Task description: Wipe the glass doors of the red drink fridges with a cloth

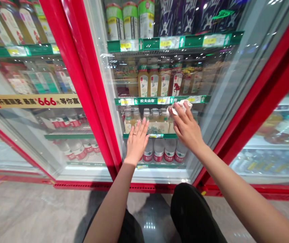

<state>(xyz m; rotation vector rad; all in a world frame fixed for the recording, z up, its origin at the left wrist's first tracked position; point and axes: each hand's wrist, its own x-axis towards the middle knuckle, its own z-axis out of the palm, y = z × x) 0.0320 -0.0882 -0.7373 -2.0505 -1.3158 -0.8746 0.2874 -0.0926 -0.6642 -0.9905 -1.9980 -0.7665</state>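
The glass door [124, 81] of a drinks fridge fills the middle of the view. My left hand [137, 140], with a ring on one finger, lies flat on the lower part of the glass, its fingers stretched out and nothing in it. Higher and to the right, my right hand [187, 126] presses a crumpled white cloth [185, 104] against the same glass. The cloth shows around and beyond its fingertips. Behind the door, bottles [154, 81] stand on green-edged shelves.
Red door frames [83, 74] run down both sides of the glass. A yellow banner [33, 101] crosses the left-hand door. More bottles stand behind the right-hand door [273, 148]. Below are the grey floor [33, 209] and my black-clothed knees [192, 212].
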